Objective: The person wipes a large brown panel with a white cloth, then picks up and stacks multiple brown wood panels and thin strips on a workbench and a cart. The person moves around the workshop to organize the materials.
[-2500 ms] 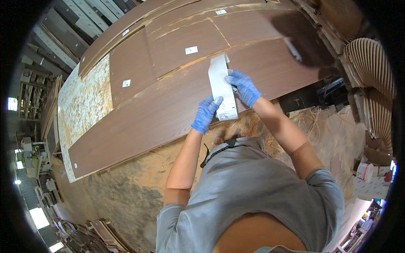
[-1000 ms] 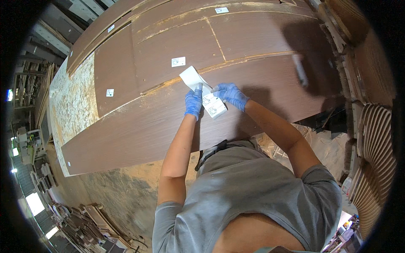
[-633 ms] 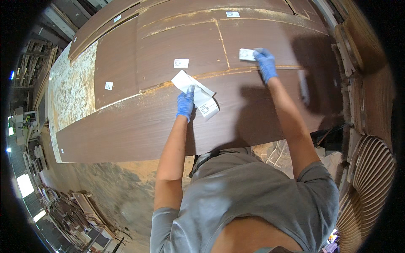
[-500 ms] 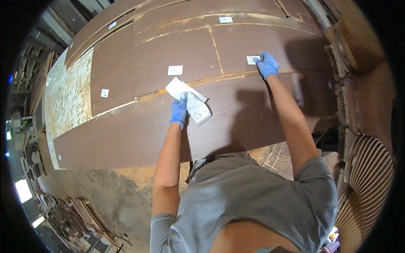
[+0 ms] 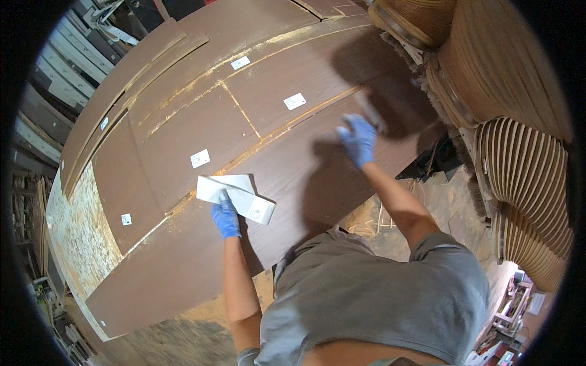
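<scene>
Two blue-gloved hands rest on the big brown board (image 5: 183, 268). Your left hand (image 5: 226, 218) pinches the white sheet of stickers (image 5: 235, 196) near the board's middle; keep it flat. Your right hand (image 5: 358, 138), further right near the board's far edge, has its fingers spread flat. Press down firmly there.

Right hand (image 5: 359, 139): was joined with the left on the white label sheet (image 5: 235, 195); then reached out to press a small white label (image 5: 295, 101) onto the brown panel (image 5: 317, 171); now off that label, resting below and to its right, fingers spread flat on the panel.

Left hand (image 5: 226, 218): now alone on the sheet, holding it flat against the panel, well left of the small label.
</scene>
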`<state>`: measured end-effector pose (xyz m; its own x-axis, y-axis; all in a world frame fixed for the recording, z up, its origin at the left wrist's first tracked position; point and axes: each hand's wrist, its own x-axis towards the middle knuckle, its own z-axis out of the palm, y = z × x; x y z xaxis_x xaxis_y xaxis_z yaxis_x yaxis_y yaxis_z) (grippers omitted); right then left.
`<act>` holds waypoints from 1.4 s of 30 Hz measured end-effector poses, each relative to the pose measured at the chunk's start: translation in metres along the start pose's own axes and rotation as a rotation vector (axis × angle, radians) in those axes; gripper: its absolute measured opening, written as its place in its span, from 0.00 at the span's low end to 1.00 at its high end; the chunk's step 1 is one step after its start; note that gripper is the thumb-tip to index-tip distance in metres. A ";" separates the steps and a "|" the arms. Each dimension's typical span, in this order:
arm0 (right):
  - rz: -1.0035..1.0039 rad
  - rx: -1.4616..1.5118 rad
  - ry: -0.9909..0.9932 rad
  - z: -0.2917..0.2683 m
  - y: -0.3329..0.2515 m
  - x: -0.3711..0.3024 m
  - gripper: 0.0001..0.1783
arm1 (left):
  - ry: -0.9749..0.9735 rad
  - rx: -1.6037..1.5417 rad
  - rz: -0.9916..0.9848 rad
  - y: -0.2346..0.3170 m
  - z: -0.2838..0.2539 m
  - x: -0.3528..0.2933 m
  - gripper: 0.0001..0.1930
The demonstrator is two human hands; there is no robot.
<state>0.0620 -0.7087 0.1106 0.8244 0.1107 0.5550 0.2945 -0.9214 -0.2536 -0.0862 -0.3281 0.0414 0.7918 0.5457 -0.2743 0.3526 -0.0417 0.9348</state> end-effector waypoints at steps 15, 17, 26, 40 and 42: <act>1.743 1.538 0.232 -0.052 0.098 -0.160 0.31 | 0.063 1.062 0.514 0.022 -0.019 0.054 0.20; 1.816 1.564 0.143 -0.073 0.055 -0.150 0.32 | 0.050 1.119 0.467 0.017 -0.034 0.057 0.19; 1.801 1.441 -0.354 -0.040 -0.083 -0.266 0.29 | 0.169 0.973 0.358 -0.042 -0.181 0.041 0.22; 1.014 0.849 0.053 -0.096 0.107 -0.111 0.16 | 0.192 0.578 0.425 -0.047 -0.046 -0.054 0.21; 0.895 0.328 0.112 -0.111 0.174 -0.079 0.19 | 0.270 0.536 0.465 -0.035 -0.010 -0.066 0.21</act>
<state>-0.0052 -0.9193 0.1107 0.7636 -0.6351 0.1164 -0.2873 -0.4956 -0.8197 -0.1559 -0.3540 0.0288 0.7930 0.5554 0.2503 0.2612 -0.6811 0.6840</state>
